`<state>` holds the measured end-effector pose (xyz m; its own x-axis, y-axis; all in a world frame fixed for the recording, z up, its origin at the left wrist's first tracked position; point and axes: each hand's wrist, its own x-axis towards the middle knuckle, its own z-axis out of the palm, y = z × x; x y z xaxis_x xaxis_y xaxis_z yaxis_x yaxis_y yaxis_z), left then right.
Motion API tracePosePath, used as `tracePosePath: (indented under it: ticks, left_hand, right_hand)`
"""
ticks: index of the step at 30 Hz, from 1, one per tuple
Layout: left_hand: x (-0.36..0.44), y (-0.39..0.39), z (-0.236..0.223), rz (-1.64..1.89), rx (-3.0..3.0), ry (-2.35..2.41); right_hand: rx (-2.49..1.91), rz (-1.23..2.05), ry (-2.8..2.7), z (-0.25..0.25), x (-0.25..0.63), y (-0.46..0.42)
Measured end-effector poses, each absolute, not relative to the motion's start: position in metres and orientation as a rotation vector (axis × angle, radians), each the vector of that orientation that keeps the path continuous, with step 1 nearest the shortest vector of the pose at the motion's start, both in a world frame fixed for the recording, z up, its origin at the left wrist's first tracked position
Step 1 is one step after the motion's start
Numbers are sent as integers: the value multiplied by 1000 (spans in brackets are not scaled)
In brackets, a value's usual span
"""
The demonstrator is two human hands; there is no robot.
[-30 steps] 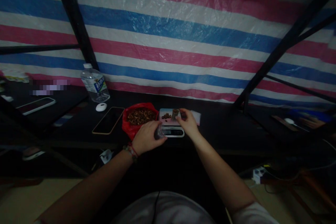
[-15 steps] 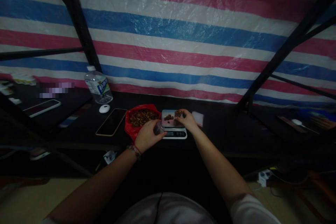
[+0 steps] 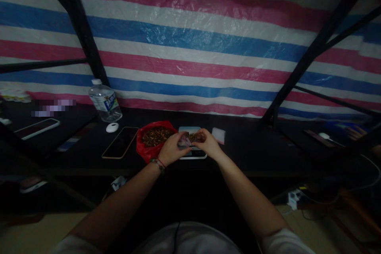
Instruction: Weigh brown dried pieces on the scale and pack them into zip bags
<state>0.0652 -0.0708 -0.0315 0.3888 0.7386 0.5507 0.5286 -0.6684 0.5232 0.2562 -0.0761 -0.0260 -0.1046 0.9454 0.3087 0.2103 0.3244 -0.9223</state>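
Note:
My left hand [image 3: 172,150] is closed on a small clear plastic bag [image 3: 185,140], held over a white kitchen scale [image 3: 190,129]. Pinched in the fingers of my right hand [image 3: 210,145] are some small brown dried pieces [image 3: 193,136], right at the bag's side; whether any are inside the bag I cannot tell. Both hands hide most of the weighing plate and part of the dark display. Just left of the scale sits an open red plastic bag [image 3: 143,151], filled with similar brown pieces [image 3: 156,136]. My left wrist touches or overlaps its edge.
On the black table [image 3: 247,143] a phone [image 3: 120,143], a white oval case [image 3: 112,127] and a large clear bottle [image 3: 106,103] stand to the left. A white packet [image 3: 218,135] lies right of the scale. Dark metal posts [image 3: 285,79] frame the striped sheet [image 3: 190,39].
My right hand has moved left from the scale plate with brown pieces, meeting the clear bag. My left hand has brought the bag over the scale. The view has shifted slightly right.

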Motion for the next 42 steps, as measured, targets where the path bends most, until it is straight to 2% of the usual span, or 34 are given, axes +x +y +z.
tracePosePath:
  ticks: [12,21,28,42]
  left_hand:
    - [70,-76,-47,1245,2293,1094]
    - [69,-79,-49,1267,2262,1090]
    - [67,-76,-54,1284,2257,1080]
    - [66,-73,-53,1358,2036,1165]
  right_hand:
    - [-1039,524,-1956,-10,255,-92]
    - [-973,673,-1805,-22,251,-92]
    - [-984,665,-1990,-9,255,-99]
    - [-1841,336,-1998,-31,351,-64]
